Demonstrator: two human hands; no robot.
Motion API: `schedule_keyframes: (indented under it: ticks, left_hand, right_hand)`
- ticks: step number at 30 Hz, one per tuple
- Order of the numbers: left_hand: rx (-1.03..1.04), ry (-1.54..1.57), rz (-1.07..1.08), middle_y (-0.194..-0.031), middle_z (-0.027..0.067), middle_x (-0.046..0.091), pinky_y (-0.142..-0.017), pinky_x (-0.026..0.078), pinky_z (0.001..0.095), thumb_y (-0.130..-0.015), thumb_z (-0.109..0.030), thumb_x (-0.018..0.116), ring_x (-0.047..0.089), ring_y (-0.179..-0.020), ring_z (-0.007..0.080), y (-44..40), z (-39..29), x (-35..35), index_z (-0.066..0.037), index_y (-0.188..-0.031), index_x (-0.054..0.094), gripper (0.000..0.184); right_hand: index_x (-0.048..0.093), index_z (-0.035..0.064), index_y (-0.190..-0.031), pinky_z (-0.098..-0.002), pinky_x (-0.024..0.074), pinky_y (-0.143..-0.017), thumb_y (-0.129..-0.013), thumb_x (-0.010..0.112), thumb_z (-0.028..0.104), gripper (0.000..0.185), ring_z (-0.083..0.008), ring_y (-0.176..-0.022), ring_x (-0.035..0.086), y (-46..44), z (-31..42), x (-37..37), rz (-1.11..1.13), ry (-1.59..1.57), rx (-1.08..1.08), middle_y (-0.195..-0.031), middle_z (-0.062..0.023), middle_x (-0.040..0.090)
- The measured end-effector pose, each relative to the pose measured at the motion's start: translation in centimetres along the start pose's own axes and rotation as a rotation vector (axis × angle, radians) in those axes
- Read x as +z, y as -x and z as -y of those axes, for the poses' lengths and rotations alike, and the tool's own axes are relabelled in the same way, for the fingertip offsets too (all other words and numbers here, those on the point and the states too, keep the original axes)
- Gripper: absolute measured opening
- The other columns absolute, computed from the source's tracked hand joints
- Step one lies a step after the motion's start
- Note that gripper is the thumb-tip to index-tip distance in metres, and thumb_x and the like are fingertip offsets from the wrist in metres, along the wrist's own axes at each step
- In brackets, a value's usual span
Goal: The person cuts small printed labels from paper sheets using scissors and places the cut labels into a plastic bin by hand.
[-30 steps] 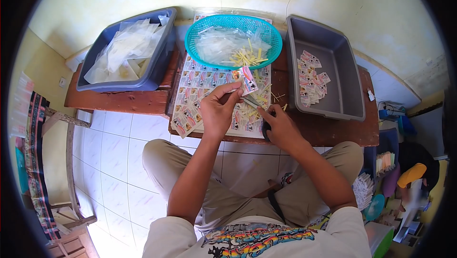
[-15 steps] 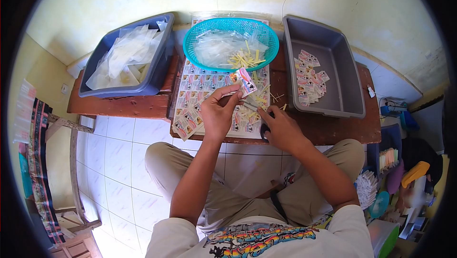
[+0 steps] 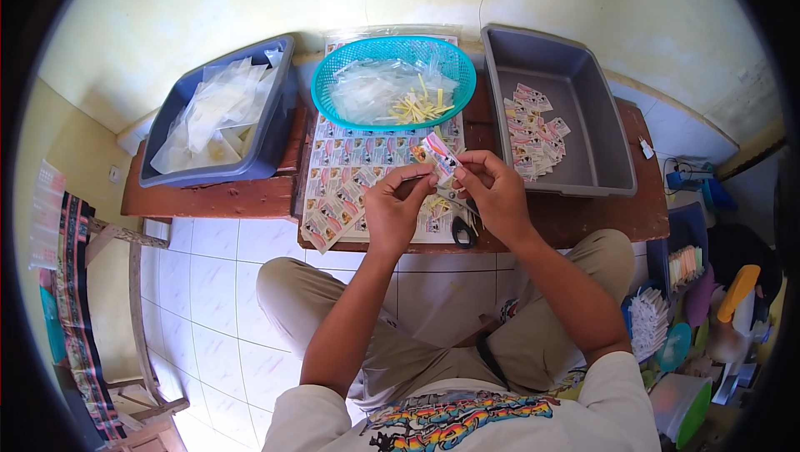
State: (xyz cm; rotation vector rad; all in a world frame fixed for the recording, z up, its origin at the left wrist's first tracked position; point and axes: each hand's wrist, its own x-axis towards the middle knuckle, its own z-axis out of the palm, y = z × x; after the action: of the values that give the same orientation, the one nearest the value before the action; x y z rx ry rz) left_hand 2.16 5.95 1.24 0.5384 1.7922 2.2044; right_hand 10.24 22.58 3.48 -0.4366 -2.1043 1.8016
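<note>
Between my two hands is a small printed label [image 3: 440, 157]. My right hand [image 3: 493, 189] pinches its right edge. My left hand [image 3: 400, 206] has thumb and forefinger pressed together at the label's lower left side. Black-handled scissors [image 3: 463, 233] lie on the table below my right hand, their blades partly hidden by it. Printed label sheets [image 3: 342, 152] are spread under my hands, with loose cut labels [image 3: 331, 217] at the left. Beyond them stands a turquoise basket [image 3: 319, 102] holding clear plastic bags [image 3: 375, 89] and yellow strips [image 3: 421, 108].
A blue-grey tub [image 3: 271, 137] with translucent bags stands on the left. To the right, a grey tub [image 3: 596, 119] holds a pile of cut labels [image 3: 533, 139]. A person [image 3: 746, 285] is at the far right, beside containers and a green-rimmed tub [image 3: 683, 406].
My right hand has let go of the scissors, which now lie on the table, and has moved up to the label. The view has shifted slightly.
</note>
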Motion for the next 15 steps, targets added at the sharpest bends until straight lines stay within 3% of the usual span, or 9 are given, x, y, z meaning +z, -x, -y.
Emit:
schedule_keyframes:
  ticks: [5, 7, 8, 11, 13, 15]
  left_hand:
    - [0.122, -0.177, 0.009, -0.109, 0.0128, 0.080, -0.084, 0.064, 0.0293, -0.096, 0.003, 0.080, 0.078, -0.093, 0.0171, 0.2, -0.5, 0.1, 0.005, -0.121, 0.076, 0.026]
    - [0.367, -0.609, 0.055, -0.106, 0.0126, 0.081, -0.078, 0.062, 0.0279, -0.092, -0.001, 0.084, 0.077, -0.085, 0.0163, 0.3, -2.0, -0.5, -0.002, -0.120, 0.079, 0.029]
    - [0.365, -0.610, 0.059, -0.106, 0.0126, 0.081, -0.078, 0.062, 0.0279, -0.092, -0.001, 0.084, 0.077, -0.085, 0.0163, 0.3, -1.9, -0.8, -0.002, -0.120, 0.079, 0.029]
    - [0.344, -0.630, 0.058, -0.108, 0.0126, 0.079, -0.077, 0.060, 0.0319, -0.084, -0.005, 0.090, 0.076, -0.087, 0.0212, 0.2, -2.1, -1.2, -0.008, -0.118, 0.081, 0.035]
    - [0.665, -0.809, 0.002, -0.110, 0.0102, 0.075, -0.082, 0.058, 0.0367, -0.079, -0.008, 0.094, 0.072, -0.097, 0.0250, 0.0, -2.7, -1.4, -0.009, -0.116, 0.082, 0.039]
    - [0.655, -0.837, 0.004, -0.110, 0.0089, 0.073, -0.083, 0.057, 0.0381, -0.076, -0.011, 0.095, 0.069, -0.100, 0.0261, 0.2, -2.9, -1.6, -0.010, -0.116, 0.082, 0.042]
  right_hand:
    - [0.071, -0.0015, -0.119, -0.0271, 0.0619, -0.074, -0.104, 0.073, 0.009, 0.019, -0.0120, -0.090, 0.076, -0.6, 0.1, 0.1, 0.013, -0.186, 0.064, -0.102, -0.0083, 0.077]
    - [0.070, -0.0013, -0.120, -0.0268, 0.0612, -0.071, -0.103, 0.073, 0.007, 0.019, -0.0119, -0.089, 0.075, -0.7, 0.3, 0.1, -0.006, -0.155, 0.055, -0.101, -0.0086, 0.077]
    - [0.070, -0.0013, -0.120, -0.0268, 0.0612, -0.071, -0.103, 0.073, 0.007, 0.019, -0.0119, -0.089, 0.075, -0.7, 0.3, 0.1, -0.009, -0.157, 0.057, -0.101, -0.0086, 0.077]
    - [0.071, -0.0013, -0.119, -0.0268, 0.0611, -0.071, -0.102, 0.072, 0.006, 0.018, -0.0107, -0.087, 0.074, -0.9, 0.5, -0.2, 0.023, -0.170, 0.037, -0.101, -0.0082, 0.077]
    - [0.073, -0.0010, -0.117, -0.0263, 0.0609, -0.071, -0.101, 0.072, 0.005, 0.017, -0.0096, -0.085, 0.073, -1.0, 0.9, -0.2, 0.036, -0.152, 0.044, -0.099, -0.0070, 0.077]
    - [0.074, -0.0007, -0.117, -0.0262, 0.0610, -0.072, -0.101, 0.072, 0.005, 0.017, -0.0093, -0.085, 0.073, -1.1, 0.9, -0.2, 0.042, -0.137, 0.036, -0.099, -0.0066, 0.077]
